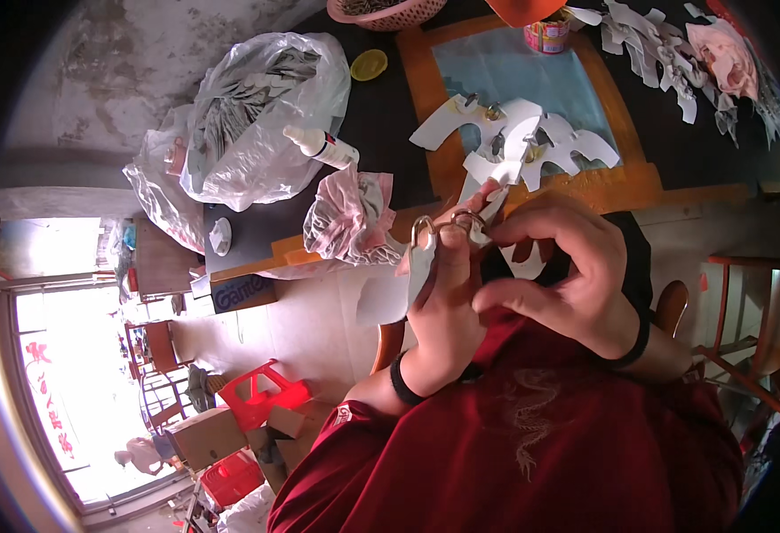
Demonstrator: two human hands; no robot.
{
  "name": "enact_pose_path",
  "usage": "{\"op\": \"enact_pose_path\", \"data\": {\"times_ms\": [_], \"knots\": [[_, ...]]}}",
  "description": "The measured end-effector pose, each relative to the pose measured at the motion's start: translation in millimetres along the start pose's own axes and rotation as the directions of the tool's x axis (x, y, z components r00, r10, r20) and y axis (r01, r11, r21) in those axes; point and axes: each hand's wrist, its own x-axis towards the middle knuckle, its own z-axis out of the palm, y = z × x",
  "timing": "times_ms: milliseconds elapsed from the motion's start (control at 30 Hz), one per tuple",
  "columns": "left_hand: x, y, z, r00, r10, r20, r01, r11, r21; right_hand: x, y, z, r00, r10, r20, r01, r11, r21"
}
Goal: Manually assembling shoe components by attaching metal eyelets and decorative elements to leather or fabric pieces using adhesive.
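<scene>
Close to the table's front edge, my left hand [448,306] is closed on a white curved piece [394,298] like paper or thin sheet, its thumb pointing up. Two small metal rings [423,229] stand up beside the thumb tip. My right hand [577,275] is just to the right, fingers bent and thumb apart from them. Its index fingertip comes close to the piece; whether they touch is unclear. Beyond both hands lie several similar white cut pieces [519,124], some with small metal parts on them.
A crumpled pink-and-white cloth [350,218], a white bottle [321,147] and a plastic bag of grey pieces [261,115] lie left on the table. At the back are a yellow lid [369,65], a pink basket [386,12] and a tin [547,37]. A red stool [266,391] stands lower left.
</scene>
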Motion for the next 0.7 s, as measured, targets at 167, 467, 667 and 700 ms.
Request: {"op": "enact_pose_path", "data": {"times_ms": [167, 467, 667, 700], "knots": [[1.6, -10.8, -6.3, 0.977, 0.215, -0.006, -0.209, 0.956, 0.206, -1.8, -1.8, 1.7, 0.981, -0.135, -0.137, 0.121, 0.987, -0.104], [2.1, -5.0, -20.3, 0.880, 0.358, 0.312, -0.474, 0.691, 0.545, -5.0, -11.1, 0.6, 0.954, 0.301, -0.003, -0.290, 0.923, 0.254], [5.8, -2.2, -16.3, 0.828, 0.418, 0.374, -0.561, 0.612, 0.558, -6.7, -14.3, -1.7, 0.821, 0.545, 0.171, -0.531, 0.619, 0.579], [6.0, -2.8, -16.0, 0.816, 0.433, 0.382, -0.577, 0.589, 0.565, -8.4, -13.5, 0.5, 0.822, 0.546, 0.161, -0.520, 0.606, 0.601]]}}
